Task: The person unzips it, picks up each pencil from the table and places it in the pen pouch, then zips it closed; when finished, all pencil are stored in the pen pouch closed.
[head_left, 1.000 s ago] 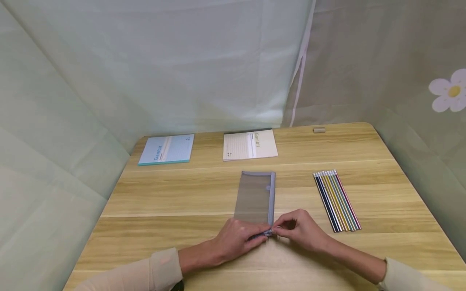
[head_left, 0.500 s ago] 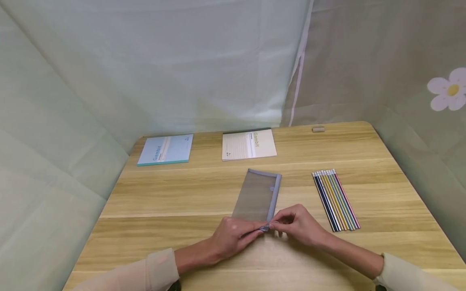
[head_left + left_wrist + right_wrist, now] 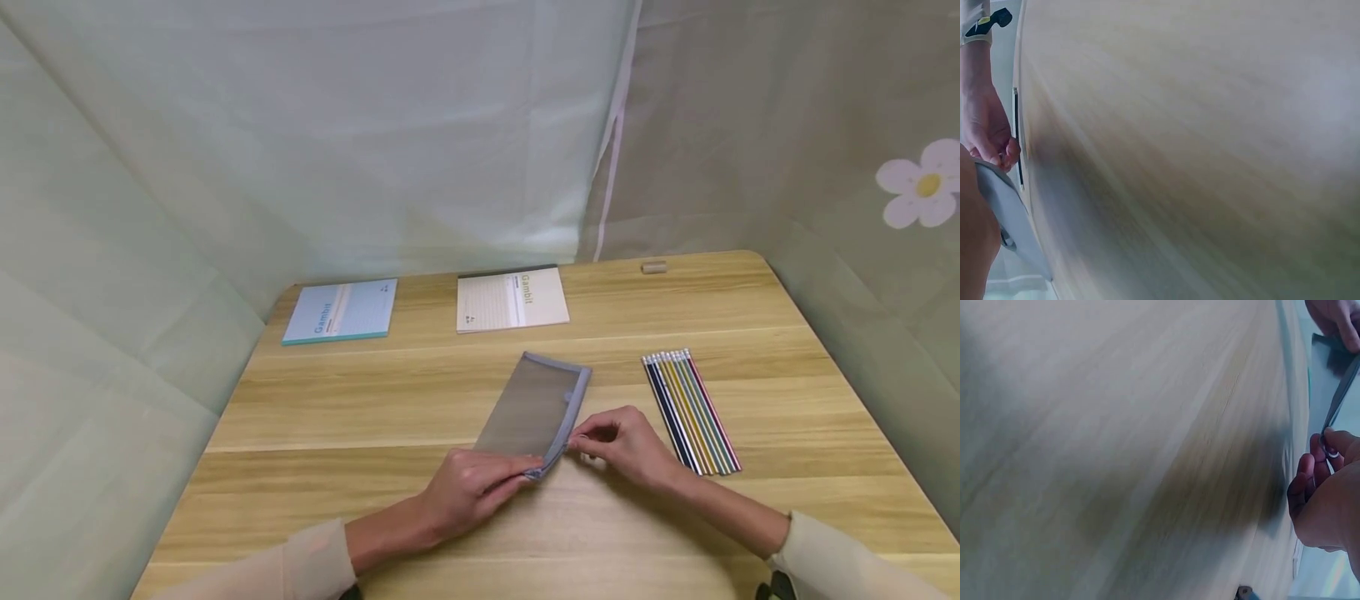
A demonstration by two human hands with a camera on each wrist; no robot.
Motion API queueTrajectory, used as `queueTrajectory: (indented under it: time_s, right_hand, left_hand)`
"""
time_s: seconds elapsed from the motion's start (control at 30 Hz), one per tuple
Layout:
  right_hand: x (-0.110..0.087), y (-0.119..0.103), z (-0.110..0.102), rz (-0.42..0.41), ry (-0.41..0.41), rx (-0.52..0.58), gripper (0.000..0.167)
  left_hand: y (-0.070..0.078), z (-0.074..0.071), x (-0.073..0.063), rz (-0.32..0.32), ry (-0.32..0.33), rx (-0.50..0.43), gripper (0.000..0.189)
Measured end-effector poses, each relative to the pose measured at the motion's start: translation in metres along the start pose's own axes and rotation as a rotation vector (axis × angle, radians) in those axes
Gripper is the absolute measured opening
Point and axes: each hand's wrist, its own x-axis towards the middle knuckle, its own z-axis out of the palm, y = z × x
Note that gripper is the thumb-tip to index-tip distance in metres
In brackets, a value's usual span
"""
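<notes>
A grey see-through zip pouch lies slanted at the middle of the table, its zipped edge facing right. My left hand pinches the near corner between thumb and fingers. Farther up the zipped edge, my right hand pinches the zipper pull with thumb and forefinger. A small ring shows at those fingertips in the right wrist view. Between the two hands the zipped edge bends slightly. Striped pencils lie side by side in a flat row just right of my right hand, white ends pointing away.
At the back left lies a blue notebook. A cream notebook is at the back middle. One small brownish block sits near the far edge. Pale fabric walls stand behind the wooden table and along its sides.
My right hand has slid along the zipped edge, away from the left hand, up and to the right. The pouch's far end has swung right, and my left hand has shifted slightly left.
</notes>
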Motion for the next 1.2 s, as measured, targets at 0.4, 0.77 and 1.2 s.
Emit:
queueTrajectory:
  time_s: [0.4, 0.77, 1.2]
  right_hand:
    - [0.007, 0.010, -0.013, -0.056, 0.095, -0.056, 0.011]
    - [0.010, 0.020, -0.029, -0.081, 0.194, -0.092, 0.010]
    - [0.011, 0.029, -0.046, -0.089, 0.239, -0.167, 0.011]
  left_hand:
    - [-0.001, -0.013, 0.000, 0.063, 0.046, -0.059, 0.029]
    - [-0.007, -0.022, -0.004, 0.094, 0.124, -0.118, 0.021]
    - [-0.012, -0.030, -0.020, -0.109, 0.073, -0.417, 0.035]
